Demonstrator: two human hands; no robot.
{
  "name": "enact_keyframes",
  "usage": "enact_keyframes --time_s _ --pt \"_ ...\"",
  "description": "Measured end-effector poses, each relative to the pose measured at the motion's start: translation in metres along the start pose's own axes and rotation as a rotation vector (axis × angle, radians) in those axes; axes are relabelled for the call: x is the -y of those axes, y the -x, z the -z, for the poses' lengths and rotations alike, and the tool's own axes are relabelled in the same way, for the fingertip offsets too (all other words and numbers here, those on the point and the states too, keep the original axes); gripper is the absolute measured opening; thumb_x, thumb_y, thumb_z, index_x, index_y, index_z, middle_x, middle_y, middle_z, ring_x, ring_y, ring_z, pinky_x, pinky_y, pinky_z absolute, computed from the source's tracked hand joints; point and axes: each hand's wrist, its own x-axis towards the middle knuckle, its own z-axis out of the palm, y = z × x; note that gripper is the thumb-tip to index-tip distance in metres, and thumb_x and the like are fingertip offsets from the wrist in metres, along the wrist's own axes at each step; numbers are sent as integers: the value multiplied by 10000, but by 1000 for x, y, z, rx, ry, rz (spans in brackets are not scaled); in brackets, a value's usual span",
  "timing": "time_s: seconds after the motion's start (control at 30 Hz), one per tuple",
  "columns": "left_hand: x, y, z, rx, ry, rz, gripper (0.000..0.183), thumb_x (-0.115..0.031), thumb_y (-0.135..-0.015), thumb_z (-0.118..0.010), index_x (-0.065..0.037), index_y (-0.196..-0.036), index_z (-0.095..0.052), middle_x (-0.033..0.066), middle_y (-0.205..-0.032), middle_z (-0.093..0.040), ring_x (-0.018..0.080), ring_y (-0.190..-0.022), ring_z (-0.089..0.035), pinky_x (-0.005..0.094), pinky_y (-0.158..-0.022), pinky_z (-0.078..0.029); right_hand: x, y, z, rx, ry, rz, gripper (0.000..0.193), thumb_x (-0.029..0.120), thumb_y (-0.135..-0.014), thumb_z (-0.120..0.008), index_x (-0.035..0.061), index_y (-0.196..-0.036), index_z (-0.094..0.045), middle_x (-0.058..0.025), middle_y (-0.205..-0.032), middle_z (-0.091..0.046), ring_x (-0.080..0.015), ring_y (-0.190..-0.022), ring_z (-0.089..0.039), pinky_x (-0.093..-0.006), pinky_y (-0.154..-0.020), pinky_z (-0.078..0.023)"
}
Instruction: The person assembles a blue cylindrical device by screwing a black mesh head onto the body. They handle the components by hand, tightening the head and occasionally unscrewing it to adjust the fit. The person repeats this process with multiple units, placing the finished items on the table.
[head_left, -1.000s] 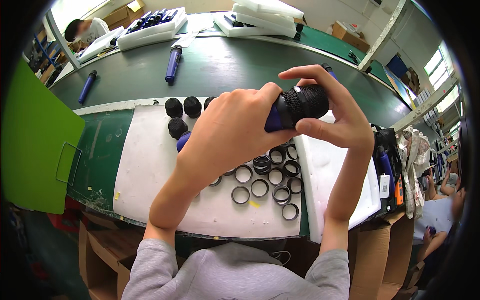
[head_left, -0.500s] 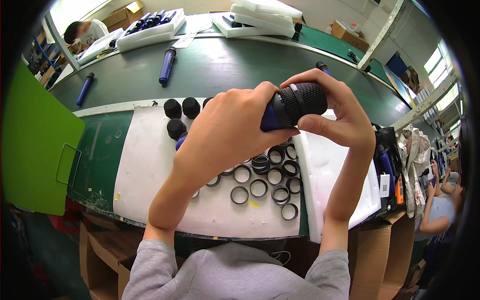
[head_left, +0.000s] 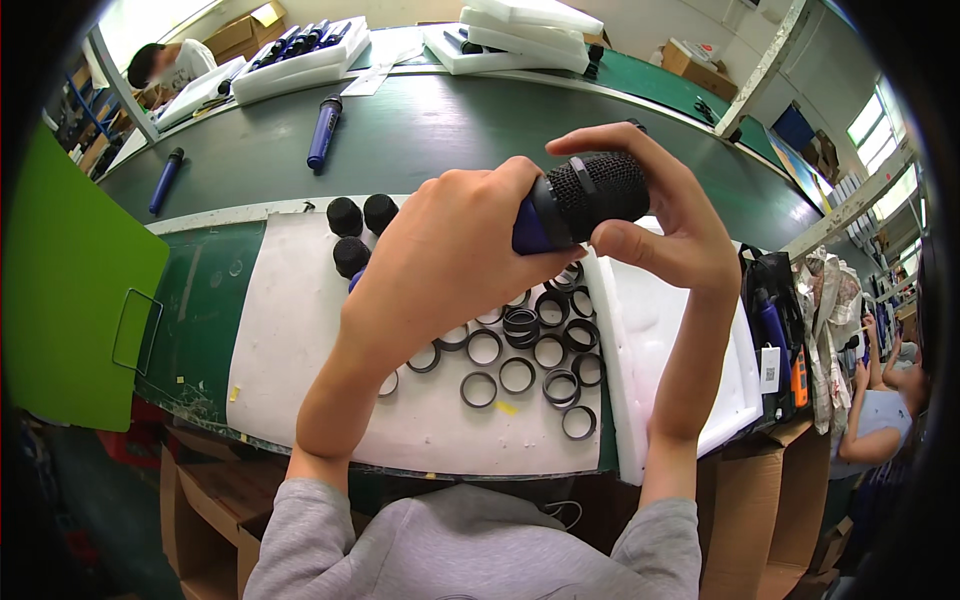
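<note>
A microphone with a blue body and a black mesh head [head_left: 600,195] is held up over the bench, tilted, its head toward the right. My left hand [head_left: 440,250] is closed round the blue body, most of which it hides. Curved about the mesh head is my right hand [head_left: 690,225]; its thumb lies against the near side, while the index finger arches above, apart from the mesh. The other right fingers are largely hidden. A narrow band with a raised tab crosses the mesh. Below, several dark rings [head_left: 517,376] lie on the white sheet [head_left: 300,370].
Black mesh heads [head_left: 345,216] stand beyond my left forearm. A white foam tray [head_left: 640,380] lies at right. On the dark green belt are blue microphones [head_left: 324,132]. A green panel [head_left: 80,290] rises at left. Filled foam trays [head_left: 300,65] and a seated person [head_left: 185,65] are across.
The held microphone has shifted slightly left. My right index finger has lifted off the mesh head. Microphones on the belt have moved a little to the left.
</note>
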Motion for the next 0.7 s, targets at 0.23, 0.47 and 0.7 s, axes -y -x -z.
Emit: enact_keyframes --time_s 0.23,0.47,0.7 --pt "0 0 3 -34 12 -2 409 -283 -756 -894 0 -936 -660 183 -764 -697 366 -695 -695 405 -645 -538 3 0 5 -23 172 -178 490 449 -871 -834 7 -1009 -675 -18 -724 -660 -81 -679 -630 -250 -635 -520" --pt "0 0 6 -23 -1 23 441 -325 -763 -892 -4 -920 -633 173 -743 -686 354 -673 -687 407 -632 -532 -3 -2 -7 -83 24 -151 486 459 -914 -789 10 -1045 -659 -9 -749 -647 -56 -648 -602 -215 -560 -480" --pt "-8 5 17 49 58 31 469 -317 -754 -890 -1 -1010 -656 159 -754 -700 313 -665 -708 385 -635 -541 0 -1 -6 3 -110 14 590 337 -897 -807 6 -1319 -562 -76 -1184 -639 -140 -1052 -631 -315 -956 -510"
